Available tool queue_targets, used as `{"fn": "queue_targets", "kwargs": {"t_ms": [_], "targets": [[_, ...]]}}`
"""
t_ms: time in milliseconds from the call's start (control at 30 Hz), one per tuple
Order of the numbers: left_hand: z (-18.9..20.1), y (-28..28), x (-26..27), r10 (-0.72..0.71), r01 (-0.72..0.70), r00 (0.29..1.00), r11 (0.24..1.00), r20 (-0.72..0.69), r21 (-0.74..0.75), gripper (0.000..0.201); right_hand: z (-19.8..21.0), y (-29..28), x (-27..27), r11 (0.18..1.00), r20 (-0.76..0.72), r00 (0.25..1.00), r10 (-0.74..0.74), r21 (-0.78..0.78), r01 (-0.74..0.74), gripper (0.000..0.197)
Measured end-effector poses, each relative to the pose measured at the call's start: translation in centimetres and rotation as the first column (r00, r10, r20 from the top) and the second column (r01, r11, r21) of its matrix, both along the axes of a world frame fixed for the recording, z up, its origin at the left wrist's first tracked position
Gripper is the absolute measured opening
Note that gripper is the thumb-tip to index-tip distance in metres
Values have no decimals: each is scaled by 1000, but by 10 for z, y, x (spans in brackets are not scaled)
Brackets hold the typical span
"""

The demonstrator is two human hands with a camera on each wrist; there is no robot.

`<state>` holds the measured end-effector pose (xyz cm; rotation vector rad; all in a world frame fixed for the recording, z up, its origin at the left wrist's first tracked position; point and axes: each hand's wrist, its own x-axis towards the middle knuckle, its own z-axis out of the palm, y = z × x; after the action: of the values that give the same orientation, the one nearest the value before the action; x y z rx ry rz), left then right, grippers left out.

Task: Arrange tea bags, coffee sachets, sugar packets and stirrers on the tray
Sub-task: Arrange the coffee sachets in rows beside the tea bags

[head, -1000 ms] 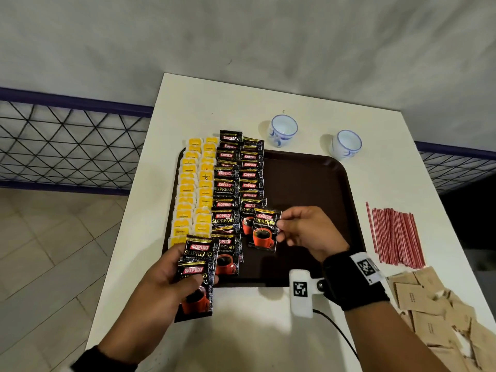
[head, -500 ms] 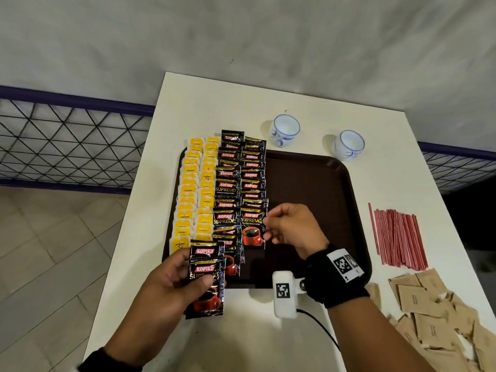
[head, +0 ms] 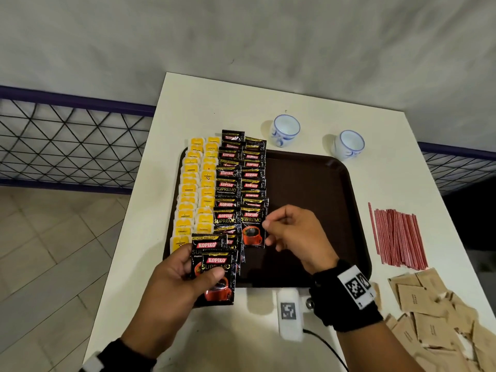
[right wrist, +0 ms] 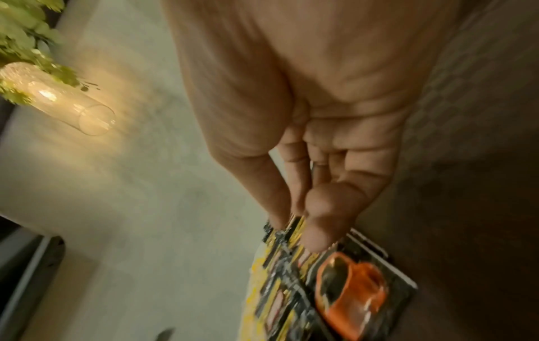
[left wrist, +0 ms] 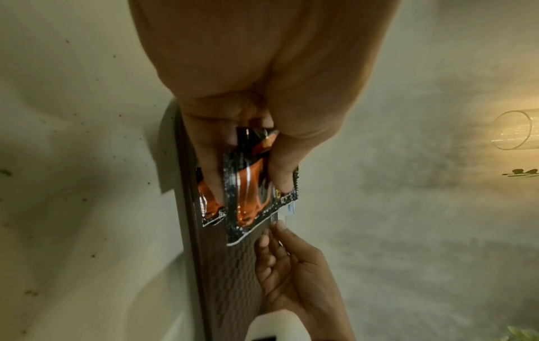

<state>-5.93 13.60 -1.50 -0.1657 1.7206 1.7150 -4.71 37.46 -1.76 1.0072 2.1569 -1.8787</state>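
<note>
On the left of the brown tray (head: 308, 210) lie two columns of yellow tea bags (head: 197, 194) and two columns of black coffee sachets (head: 239, 181). My left hand (head: 200, 267) holds a small stack of coffee sachets (head: 217, 275) over the tray's near left corner; the left wrist view shows thumb and fingers pinching the stack (left wrist: 248, 198). My right hand (head: 268, 226) hovers loosely curled, fingertips at the right edge of the nearest sachet in the right column (head: 252, 229), which lies flat on the tray (right wrist: 356, 290). Red stirrers (head: 397, 237) and brown sugar packets (head: 434, 318) lie on the table to the right.
Two white-and-blue cups (head: 285, 127) (head: 349, 143) stand behind the tray. The tray's right half is bare. The white table (head: 204, 103) ends at a drop to the tiled floor on the left, beside a dark mesh railing (head: 67, 146).
The right hand carried a coffee sachet left and laid it at the near end of the right column. The left hand with its stack shifted slightly toward the tray.
</note>
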Motion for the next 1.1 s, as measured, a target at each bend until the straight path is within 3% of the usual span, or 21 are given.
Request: {"fn": "queue_targets", "kwargs": {"t_ms": [133,200,400,500,633,900,1100], "targets": [[-1,11,1,73,-71,996,997,-47,27,37,11,-26,30,956,-80,986,145,-246,-160,9],[0,17,3,81,-78,994,996,-75,39,38,11,-34,41,941,-99,977,189,-267,-209,9],[1,27,6,62,-56,990,997,-126,51,29,4,-39,50,969,-121,984,134,-190,-155,7],[-2,26,5,67,-63,994,997,-87,40,18,6,-29,47,979,-114,989,89,-171,-108,7],[-11,12,0,127,-127,992,992,11,2,15,2,9,38,999,-98,995,-13,-34,10,17],[-18,-6,0,160,-159,984,987,73,-20,23,-25,19,22,998,46,998,47,37,-48,9],[-19,-7,2,172,-171,981,985,88,-22,20,-32,8,20,999,63,998,30,27,-31,11]]}}
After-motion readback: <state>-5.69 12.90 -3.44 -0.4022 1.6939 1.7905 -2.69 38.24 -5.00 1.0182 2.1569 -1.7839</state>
